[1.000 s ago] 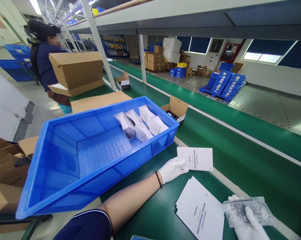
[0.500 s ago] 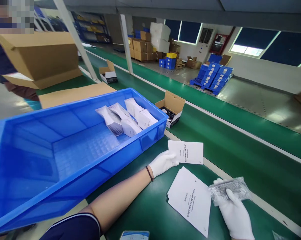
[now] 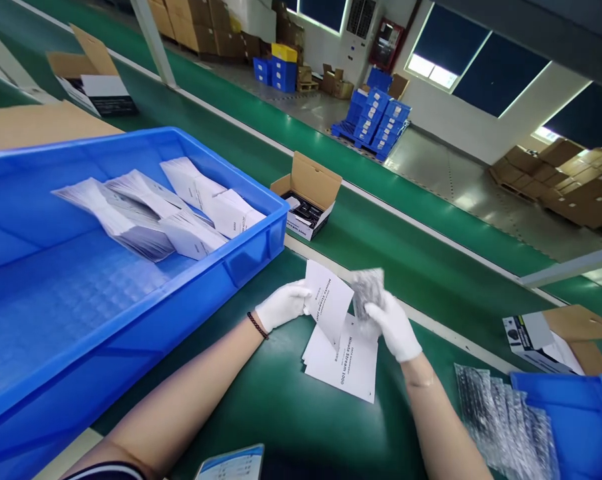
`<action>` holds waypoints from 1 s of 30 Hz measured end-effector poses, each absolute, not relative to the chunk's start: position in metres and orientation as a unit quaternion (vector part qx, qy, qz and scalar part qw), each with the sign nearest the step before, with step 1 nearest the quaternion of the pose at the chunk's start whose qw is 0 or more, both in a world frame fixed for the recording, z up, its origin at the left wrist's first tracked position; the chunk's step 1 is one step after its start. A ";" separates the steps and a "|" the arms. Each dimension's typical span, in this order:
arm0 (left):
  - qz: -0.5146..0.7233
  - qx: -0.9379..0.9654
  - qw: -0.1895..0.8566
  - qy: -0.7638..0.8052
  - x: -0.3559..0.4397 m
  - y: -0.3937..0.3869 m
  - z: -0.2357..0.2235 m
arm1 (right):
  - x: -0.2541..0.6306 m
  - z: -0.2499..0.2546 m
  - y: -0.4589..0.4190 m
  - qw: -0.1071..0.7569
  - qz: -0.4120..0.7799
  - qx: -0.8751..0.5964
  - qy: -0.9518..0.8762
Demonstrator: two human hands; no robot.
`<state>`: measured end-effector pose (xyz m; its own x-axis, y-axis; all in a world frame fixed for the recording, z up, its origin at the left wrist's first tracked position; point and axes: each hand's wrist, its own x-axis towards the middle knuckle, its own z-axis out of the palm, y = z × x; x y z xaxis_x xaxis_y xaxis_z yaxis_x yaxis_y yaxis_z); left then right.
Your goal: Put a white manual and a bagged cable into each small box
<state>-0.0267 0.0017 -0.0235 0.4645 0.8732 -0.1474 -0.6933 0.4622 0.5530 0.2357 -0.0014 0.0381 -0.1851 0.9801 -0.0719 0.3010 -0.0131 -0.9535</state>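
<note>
My left hand [image 3: 285,305], in a white glove, is closed on the edge of a white printed booklet [image 3: 327,297] that reads "Minute Stream 1000". My right hand [image 3: 391,323], gloved too, grips a packet in clear bubble wrap [image 3: 368,290]; what the wrap contains I cannot make out. Packet and booklet are close together, and whether they touch is unclear. Below them on the green work surface lie several more booklets [image 3: 348,370], fanned and partly covered by the held one.
On the left, a large blue bin [image 3: 231,287] holds bundles of booklets [image 3: 131,213]. An open carton [image 3: 308,200] with black items stands on the conveyor. At right are bubble-wrapped packets [image 3: 505,420], a blue container [image 3: 571,407] and another open carton [image 3: 551,343].
My right hand has brought the bubble-wrapped packet leftward to the booklet. The booklet in my left hand has tilted upright. My view has turned to the right.
</note>
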 end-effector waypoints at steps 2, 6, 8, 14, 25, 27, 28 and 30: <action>0.457 0.227 0.835 0.207 -0.028 0.001 -0.025 | 0.212 0.056 0.030 0.311 0.418 -0.544 -0.657; 0.437 0.228 0.841 0.221 -0.028 0.002 -0.027 | 0.157 0.090 0.101 0.235 0.299 -0.489 -0.785; 0.437 0.221 0.846 0.212 -0.028 0.004 -0.028 | 0.126 0.105 0.135 0.193 0.208 -0.471 -0.835; 0.452 0.215 0.843 0.195 -0.031 0.008 -0.029 | 0.056 0.112 0.205 0.056 0.085 -0.482 -0.870; 0.506 0.175 0.815 0.222 -0.026 0.013 -0.026 | 0.077 0.078 0.216 -0.069 0.104 -0.444 -0.888; 0.555 0.167 0.771 0.263 -0.026 0.013 -0.020 | 0.091 0.093 0.210 -0.056 0.113 -0.441 -0.888; 0.576 0.164 0.748 0.286 -0.026 0.013 -0.017 | 0.099 0.103 0.202 -0.021 0.111 -0.445 -0.888; 0.600 0.162 0.712 0.329 -0.028 0.014 -0.013 | 0.114 0.119 0.175 0.070 0.093 -0.438 -0.891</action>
<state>-0.0276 0.0144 -0.0129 0.0649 0.9595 -0.2741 -0.7470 0.2288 0.6242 0.1137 0.1751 0.1187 -0.6062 0.7941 0.0441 0.7679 0.5988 -0.2276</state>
